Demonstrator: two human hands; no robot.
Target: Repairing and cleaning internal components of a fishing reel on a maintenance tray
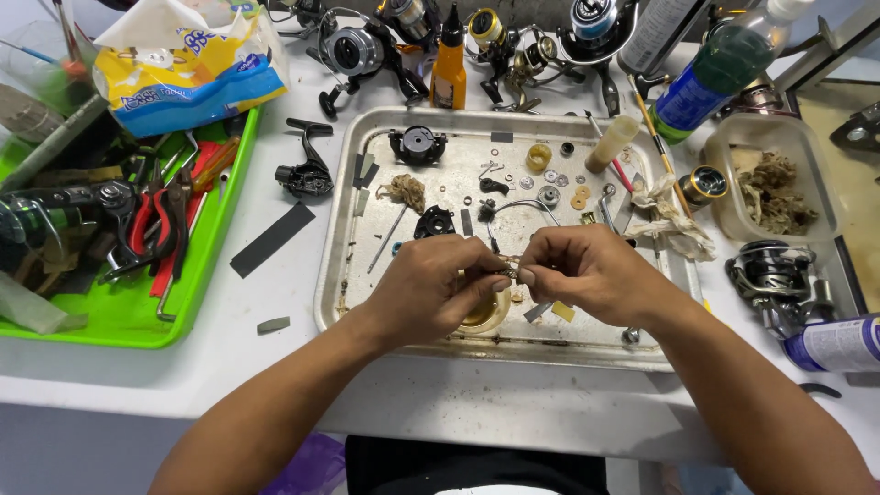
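1. L hand (431,286) fingers curled tight, thumb + index pinching a small metal part (507,271); grip closed on it.
2. R hand (587,272) also curled, fingertips pinched on the same part from the other side; both hands meet at centre, tips touching.
3. Part: tiny, shiny, metallic w/ a thin wire-like bit; exact shape can't tell, mostly hidden by fingers. Sits between the two hands, held just above the tray.
4. Metal tray (341,275) under both hands: rectangular, rounded corners, dull steel, stained + greasy.
5. Yellowish round cup (486,314) right below L hand fingers, partly hidden.
6. Beyond the hands on tray: black plastic round piece (418,144), small washers (581,196) + rings, frayed tan fibre wad (405,191), thin metal rod (387,240).
7. Past R hand: crumpled dirty rag (667,223), clear plastic tub (777,174) w/ brown fibrous stuff.
8. Far side of L hand: green plastic bin (206,266) w/ red-handled pliers (151,225), tools. Flat dark strip (272,239) on white table between bin + tray.
9. Well beyond hands: orange squeeze bottle (449,66), several fishing reels (359,50); another reel (770,275) beside R forearm.
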